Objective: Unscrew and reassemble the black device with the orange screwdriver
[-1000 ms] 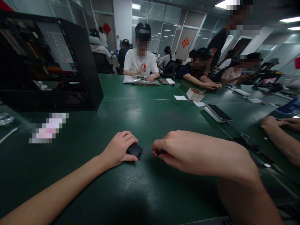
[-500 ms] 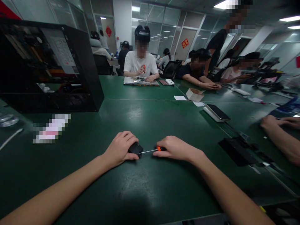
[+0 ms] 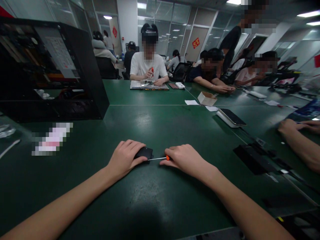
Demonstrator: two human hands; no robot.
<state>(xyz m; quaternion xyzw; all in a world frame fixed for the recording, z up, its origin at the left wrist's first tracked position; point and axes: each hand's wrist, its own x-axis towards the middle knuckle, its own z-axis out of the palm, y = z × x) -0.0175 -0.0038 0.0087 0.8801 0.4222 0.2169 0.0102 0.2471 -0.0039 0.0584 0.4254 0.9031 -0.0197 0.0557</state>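
My left hand [image 3: 125,157] lies over a small black device [image 3: 144,152] on the green table [image 3: 155,126] and holds it down. My right hand [image 3: 186,158] grips a small screwdriver [image 3: 161,158] with an orange handle. Its thin metal shaft lies level and points left, with the tip at the right side of the black device. Most of the handle is hidden inside my fist.
A black open computer case [image 3: 50,70] stands at the far left. A flat black part [image 3: 250,159] lies to the right, a phone [image 3: 231,117] and a small cardboard box [image 3: 207,98] beyond it. Another person's forearms [image 3: 297,140] rest at the right edge. Several people sit across the table.
My right forearm has dropped low and my right hand has moved slightly away, showing more of the screwdriver shaft. My left hand and the black device have shifted a little farther from me.
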